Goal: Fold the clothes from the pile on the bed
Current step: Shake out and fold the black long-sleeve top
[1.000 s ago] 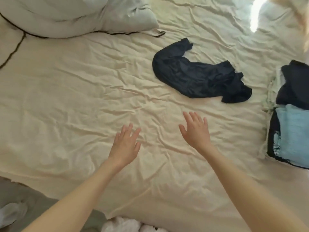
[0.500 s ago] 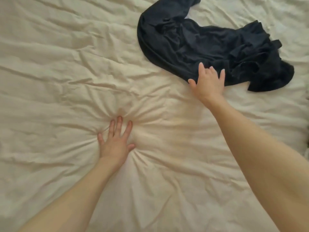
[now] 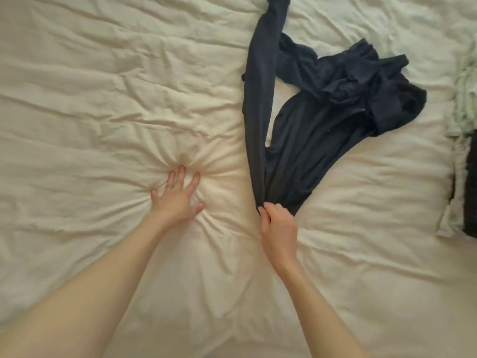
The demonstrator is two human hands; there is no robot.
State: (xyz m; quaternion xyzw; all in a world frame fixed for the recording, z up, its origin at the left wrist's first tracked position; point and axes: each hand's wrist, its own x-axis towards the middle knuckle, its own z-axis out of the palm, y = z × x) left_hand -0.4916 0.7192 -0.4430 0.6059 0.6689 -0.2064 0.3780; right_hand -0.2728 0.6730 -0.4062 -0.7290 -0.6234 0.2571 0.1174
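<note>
The crumpled dark navy cloth garment (image 3: 312, 120) lies on the bed's wrinkled cream sheet (image 3: 103, 99), right of centre, one long strip stretching toward the far edge. The right hand (image 3: 278, 228) pinches its near end, the grip tight on bunched fabric. The left hand (image 3: 178, 197), just to the side and apart from the garment, presses flat into the sheet, fingers spread, creases radiating around it. Pale green and dark clothes (image 3: 466, 125) sit at the right edge.

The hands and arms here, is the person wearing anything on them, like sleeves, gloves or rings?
Nothing shows. The left hand and right hand are bare, with no gloves, rings, watch or bracelets visible. Both forearms are uncovered down to the picture's lower edge, so no sleeve comes into view. The nails look short and unpainted.
</note>
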